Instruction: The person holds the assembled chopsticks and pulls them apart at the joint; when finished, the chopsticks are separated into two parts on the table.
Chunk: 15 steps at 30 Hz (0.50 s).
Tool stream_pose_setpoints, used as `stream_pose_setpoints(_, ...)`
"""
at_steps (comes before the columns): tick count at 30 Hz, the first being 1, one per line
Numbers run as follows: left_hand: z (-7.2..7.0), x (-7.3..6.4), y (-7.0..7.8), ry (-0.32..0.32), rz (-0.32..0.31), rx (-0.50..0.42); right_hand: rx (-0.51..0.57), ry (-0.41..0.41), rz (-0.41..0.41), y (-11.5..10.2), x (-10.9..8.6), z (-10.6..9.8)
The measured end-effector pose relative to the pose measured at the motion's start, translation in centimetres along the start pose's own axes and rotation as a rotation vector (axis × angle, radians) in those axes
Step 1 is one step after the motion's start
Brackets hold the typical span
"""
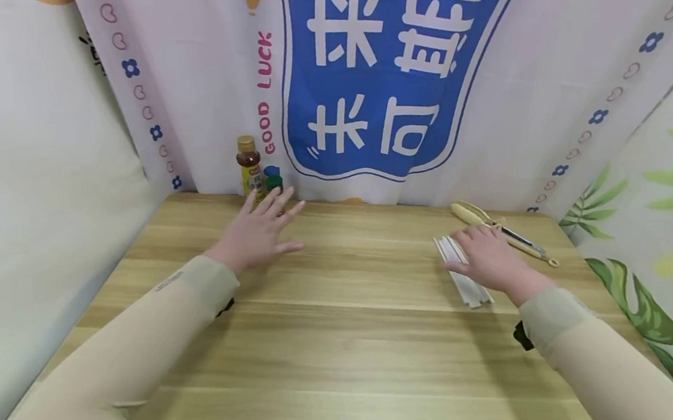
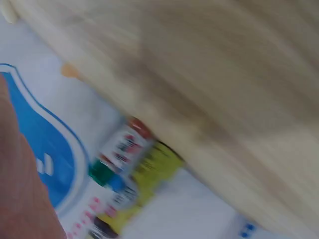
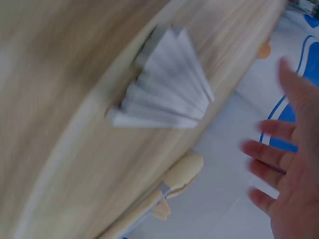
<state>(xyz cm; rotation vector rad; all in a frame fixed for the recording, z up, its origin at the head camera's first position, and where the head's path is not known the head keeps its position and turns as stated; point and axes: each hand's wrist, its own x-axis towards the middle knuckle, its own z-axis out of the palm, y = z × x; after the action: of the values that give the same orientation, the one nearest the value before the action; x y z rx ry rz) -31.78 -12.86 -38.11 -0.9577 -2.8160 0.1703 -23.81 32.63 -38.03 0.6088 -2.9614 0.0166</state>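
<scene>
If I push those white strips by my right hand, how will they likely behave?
The white strips would probably spread or slide apart, since they look like separate pieces with uneven ends. They're likely light, being so slender, and perhaps fairly stiff, as their edges look straight.

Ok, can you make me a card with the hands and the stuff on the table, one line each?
Left hand: fingers spread, near the bottles, holding nothing
Right hand: above the strips, holding nothing
Bottles: gold cap, green cap; side by side, back left
Strips: white, right side
Tongs: beyond the strips
Table: wood-look
</scene>
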Motion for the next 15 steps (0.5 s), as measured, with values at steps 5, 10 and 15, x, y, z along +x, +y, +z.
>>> stream_pose_setpoints(5, -0.5, 4.3, 3.9, -0.003, 0.119, -0.107, 0.193, -0.113, 0.116, -0.6, -0.1, 1.1)
stream_pose_setpoints(10, -1.1, 8.9, 9.1, 0.001, 0.241, -0.215, 0.234, -0.219, 0.269, -1.4, 0.3, 2.2)
stream_pose_setpoints(15, -0.9, 13.1, 15.3, -0.002, 0.312, -0.307, 0.243, -0.225, 0.372, -1.3, 0.2, 3.1)
